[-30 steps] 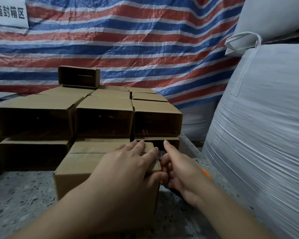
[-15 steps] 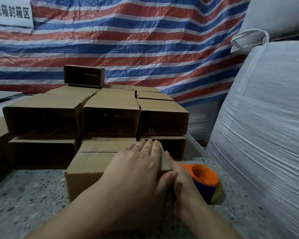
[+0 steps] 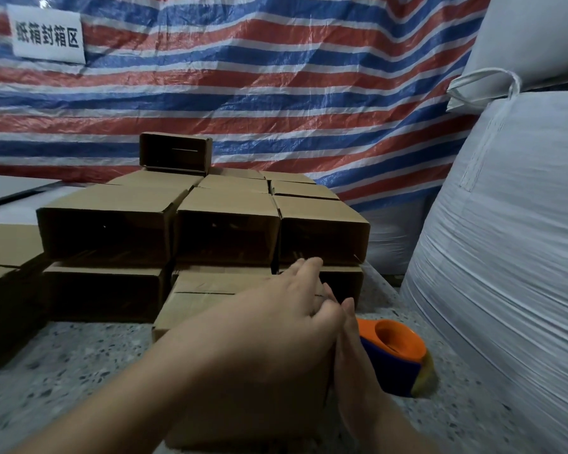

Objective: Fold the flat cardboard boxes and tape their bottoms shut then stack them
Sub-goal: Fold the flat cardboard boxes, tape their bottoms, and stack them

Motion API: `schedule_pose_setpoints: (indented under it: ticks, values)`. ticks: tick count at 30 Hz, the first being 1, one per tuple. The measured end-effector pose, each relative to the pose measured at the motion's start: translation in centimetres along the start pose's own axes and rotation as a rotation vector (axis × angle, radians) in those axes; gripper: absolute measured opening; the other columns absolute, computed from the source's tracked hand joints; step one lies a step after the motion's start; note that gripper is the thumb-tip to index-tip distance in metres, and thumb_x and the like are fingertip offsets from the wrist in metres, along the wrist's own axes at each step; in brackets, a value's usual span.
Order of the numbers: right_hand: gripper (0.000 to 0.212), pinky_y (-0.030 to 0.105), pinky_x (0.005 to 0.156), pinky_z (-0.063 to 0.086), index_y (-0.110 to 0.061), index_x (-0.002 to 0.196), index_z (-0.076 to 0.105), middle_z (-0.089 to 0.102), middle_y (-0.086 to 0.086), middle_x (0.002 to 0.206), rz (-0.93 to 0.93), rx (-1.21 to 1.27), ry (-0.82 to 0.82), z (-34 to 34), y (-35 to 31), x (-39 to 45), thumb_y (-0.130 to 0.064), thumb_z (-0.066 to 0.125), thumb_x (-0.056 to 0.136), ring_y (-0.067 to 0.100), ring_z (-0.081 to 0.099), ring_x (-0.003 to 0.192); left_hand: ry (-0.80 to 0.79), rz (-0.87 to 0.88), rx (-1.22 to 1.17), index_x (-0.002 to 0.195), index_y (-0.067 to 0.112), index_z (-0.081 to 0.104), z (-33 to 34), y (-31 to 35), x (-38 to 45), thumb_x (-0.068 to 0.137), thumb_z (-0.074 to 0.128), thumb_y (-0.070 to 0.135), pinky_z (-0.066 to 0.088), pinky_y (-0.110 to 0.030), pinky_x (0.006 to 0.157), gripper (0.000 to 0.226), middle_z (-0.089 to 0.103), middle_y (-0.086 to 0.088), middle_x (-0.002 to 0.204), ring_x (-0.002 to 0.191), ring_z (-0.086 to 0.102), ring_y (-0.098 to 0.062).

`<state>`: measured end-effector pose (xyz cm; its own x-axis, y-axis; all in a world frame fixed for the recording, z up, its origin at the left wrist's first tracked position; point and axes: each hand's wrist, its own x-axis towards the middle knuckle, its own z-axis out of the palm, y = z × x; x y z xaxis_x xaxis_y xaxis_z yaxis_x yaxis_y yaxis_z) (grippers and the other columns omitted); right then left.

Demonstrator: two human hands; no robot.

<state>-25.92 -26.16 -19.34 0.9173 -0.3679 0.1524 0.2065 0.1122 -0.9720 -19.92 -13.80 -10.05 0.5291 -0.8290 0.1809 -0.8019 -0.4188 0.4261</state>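
Hands smoothing the seam

Left hand (image 3: 276,309) lies flat on the box (image 3: 191,306), right hand (image 3: 348,342) pressed straight-fingered along its side. Taping looks finished (tape roll (image 3: 395,355) beside them); next, I'd say, lift it onto the stack (image 3: 223,224).

Both hands (image 3: 276,326) press the cardboard box (image 3: 194,306) beside tape dispenser (image 3: 395,355)

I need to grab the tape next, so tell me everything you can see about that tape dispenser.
The tape dispenser looks like plastic: an orange ring-shaped top with a hollow centre over a dark blue body, with a yellowish edge at its lower right. It sits on the speckled counter, right of the box being worked on and left of the white sack. The right hand overlaps its left side; whether they touch is unclear.
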Motion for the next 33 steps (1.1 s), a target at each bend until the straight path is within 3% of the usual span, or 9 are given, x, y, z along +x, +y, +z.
schedule_pose_setpoints:
  ticks: [3,7,11,15,18,21,25,30,33]
  values:
    - [0.108,0.030,0.095,0.056,-0.043,0.151,0.038,0.053,-0.002,0.151,0.048,-0.066,0.002,-0.3,-0.1,-0.3,-0.101,0.042,0.060,0.012,0.059,0.128,0.124,-0.009,-0.134,0.153,0.034,0.020,-0.9,-0.4,0.3,0.099,0.040,0.049,0.033,-0.010,0.087,0.059,0.037,0.007,0.153,0.122,0.041,0.001]
    - [0.122,0.035,0.120,0.028,-0.053,0.155,0.015,0.023,-0.027,0.161,-0.065,-0.221,0.059,-0.8,-0.6,-0.4,-0.108,0.037,0.048,-0.002,0.027,0.145,0.389,-0.011,-0.135,0.134,0.030,0.051,-3.7,-2.5,-0.3,0.092,0.040,0.052,0.045,-0.013,0.076,0.048,0.057,0.019,0.107,0.093,0.054,0.008]
    - [0.096,0.034,0.124,0.017,-0.066,0.143,0.017,0.014,-0.037,0.160,-0.157,-0.360,0.041,-1.1,-0.2,-1.0,-0.104,0.037,0.057,-0.012,0.012,0.147,0.579,-0.145,-0.260,0.131,0.036,0.053,-4.0,-6.4,-3.6,0.082,0.037,0.067,0.039,-0.014,0.073,0.060,0.053,0.028,0.098,0.093,0.050,0.013]
    - [0.072,0.033,0.126,0.015,-0.063,0.143,0.015,0.017,-0.044,0.155,-0.190,-0.440,0.022,-1.1,0.9,-1.3,-0.081,0.035,0.077,-0.018,0.013,0.144,0.701,-0.245,-0.443,0.140,0.031,0.046,-0.2,-8.7,-6.8,0.076,0.028,0.070,0.041,-0.022,0.086,0.077,0.055,0.017,0.124,0.107,0.050,0.004]
    - [0.047,0.025,0.118,0.033,-0.063,0.138,0.024,0.039,-0.037,0.148,-0.186,-0.372,0.052,-0.3,0.6,-1.3,-0.073,0.036,0.093,-0.007,0.035,0.142,0.658,-0.264,-0.613,0.142,0.043,0.037,2.7,-8.1,-8.1,0.078,0.032,0.065,0.039,-0.028,0.096,0.068,0.048,0.021,0.133,0.117,0.044,0.001]
    - [0.059,0.022,0.091,0.054,-0.041,0.130,0.060,0.072,-0.018,0.116,-0.179,-0.385,0.176,0.5,-1.6,-0.6,-0.069,0.041,0.082,0.001,0.065,0.112,0.664,-0.300,-0.785,0.145,0.042,0.037,1.8,-7.6,-7.7,0.079,0.040,0.061,0.039,-0.038,0.102,0.069,0.047,0.026,0.127,0.121,0.044,-0.004]
    - [0.064,0.030,0.069,0.050,-0.019,0.083,0.074,0.075,-0.004,0.080,0.091,-0.560,0.290,1.0,-5.7,2.0,-0.075,0.043,0.087,0.015,0.070,0.080,0.518,-0.486,-0.797,0.111,0.043,0.060,-2.0,-8.7,-5.6,0.092,0.047,0.059,0.048,-0.034,0.075,0.028,0.064,0.013,0.106,0.097,0.062,-0.013]
    - [0.078,0.038,0.090,0.047,-0.008,0.139,0.055,0.062,0.010,0.131,0.453,-0.779,0.207,0.0,-3.5,5.6,-0.071,0.039,0.095,0.028,0.059,0.115,0.336,-0.801,-0.868,0.115,0.009,0.065,-0.4,-11.5,-3.0,0.096,0.056,0.044,0.047,-0.034,0.070,0.041,0.067,-0.006,0.092,0.084,0.064,-0.023]
    - [0.087,0.039,0.100,0.046,-0.006,0.150,0.042,0.055,0.012,0.142,0.536,-0.738,0.210,0.1,-1.3,6.4,-0.073,0.038,0.094,0.030,0.055,0.125,0.301,-0.892,-0.942,0.116,0.002,0.064,1.1,-12.7,-3.0,0.094,0.059,0.045,0.044,-0.033,0.059,0.048,0.067,-0.010,0.090,0.081,0.064,-0.025]
